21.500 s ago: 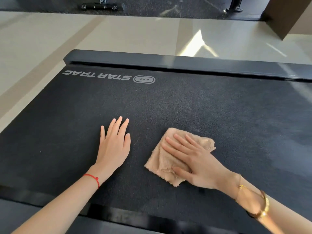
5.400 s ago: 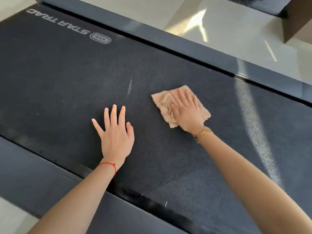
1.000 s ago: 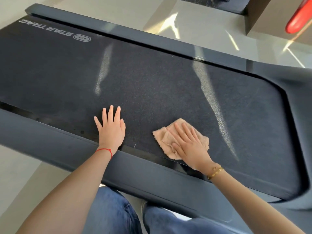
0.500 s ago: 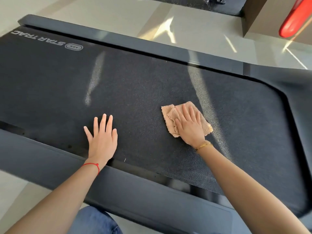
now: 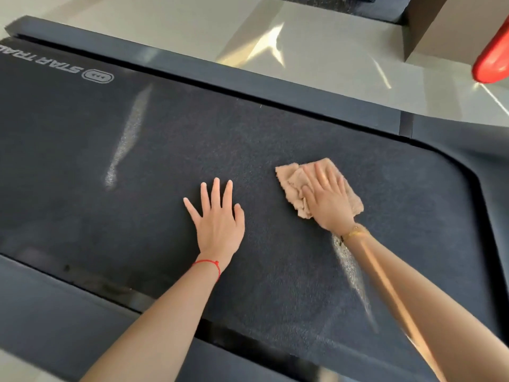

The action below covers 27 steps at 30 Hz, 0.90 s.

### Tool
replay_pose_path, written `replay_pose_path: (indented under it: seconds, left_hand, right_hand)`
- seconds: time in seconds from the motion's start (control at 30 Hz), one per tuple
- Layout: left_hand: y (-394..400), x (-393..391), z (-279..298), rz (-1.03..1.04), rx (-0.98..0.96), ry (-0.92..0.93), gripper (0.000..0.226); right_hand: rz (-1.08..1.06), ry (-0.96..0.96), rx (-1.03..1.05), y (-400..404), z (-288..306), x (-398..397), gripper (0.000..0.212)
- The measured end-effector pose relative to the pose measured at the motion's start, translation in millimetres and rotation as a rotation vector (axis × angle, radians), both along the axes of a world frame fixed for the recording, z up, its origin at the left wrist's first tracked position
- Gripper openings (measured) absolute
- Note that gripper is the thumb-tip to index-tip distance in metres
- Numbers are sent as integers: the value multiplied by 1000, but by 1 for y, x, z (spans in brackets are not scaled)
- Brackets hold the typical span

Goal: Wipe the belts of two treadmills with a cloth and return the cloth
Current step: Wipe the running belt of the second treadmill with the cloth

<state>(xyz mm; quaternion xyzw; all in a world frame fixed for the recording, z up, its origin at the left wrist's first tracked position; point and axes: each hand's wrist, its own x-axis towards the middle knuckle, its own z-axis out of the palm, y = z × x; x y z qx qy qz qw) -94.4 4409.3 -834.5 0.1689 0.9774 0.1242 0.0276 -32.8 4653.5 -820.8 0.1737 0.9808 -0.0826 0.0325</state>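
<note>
Head view: dark textured treadmill belt (image 5: 192, 139) is seen running across the frame, bordered by black side rails (image 5: 248, 75), with a white "STAR TRAC" logo (image 5: 55, 66) printed at its left end. Crumpled beige terry cloth (image 5: 292, 186) is pressed flat onto the belt, right of centre, by the right hand (image 5: 327, 199), whose fingers are laid out straight over the fabric rather than clenched. The left hand (image 5: 217, 219) is planted palm-down on the bare belt, near the cloth but apart from it, fingers spread and released. A red string bracelet (image 5: 209, 264) is worn on the left wrist, a gold bracelet (image 5: 354, 232) on the right. Pale glossy floor (image 5: 316, 59) is visible beyond the far rail.
</note>
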Motion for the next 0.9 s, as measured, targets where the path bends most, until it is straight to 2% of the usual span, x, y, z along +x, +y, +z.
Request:
replay_pose_path:
  seconds: [0.13, 0.2, 0.33, 0.47, 0.53, 0.67, 0.77, 0.83, 0.9]
  left_hand:
    - [1, 0, -4, 24, -19, 34, 59]
    - [2, 0, -5, 30, -17, 54, 59]
    - [2, -2, -6, 31, -41, 68, 59]
    - [2, -3, -7, 35, -67, 69, 62]
    - [2, -3, -7, 35, -73, 71, 61]
    - [3, -2, -8, 42, -81, 79, 61]
    - [4, -3, -7, 43, -84, 73, 60]
    - [4, -3, -7, 49, -83, 75, 60]
    - [4, -3, -7, 50, -86, 79, 60]
  right_hand:
    - [-124, -22, -48, 33, 5, -79, 55]
    - [-100, -23, -71, 32, 8, -118, 55]
    - [162, -27, -17, -6, 10, -162, 55]
    - [377, -43, -30, -17, 1, -149, 57]
    - [332, -31, -32, 4, -2, -143, 57]
    - [25, -1, -6, 60, 4, -152, 56]
    - [-114, 22, -41, 66, 6, -165, 54]
    - [-98, 29, -36, 52, 5, -168, 53]
    - [43, 36, -6, 31, 4, -160, 52]
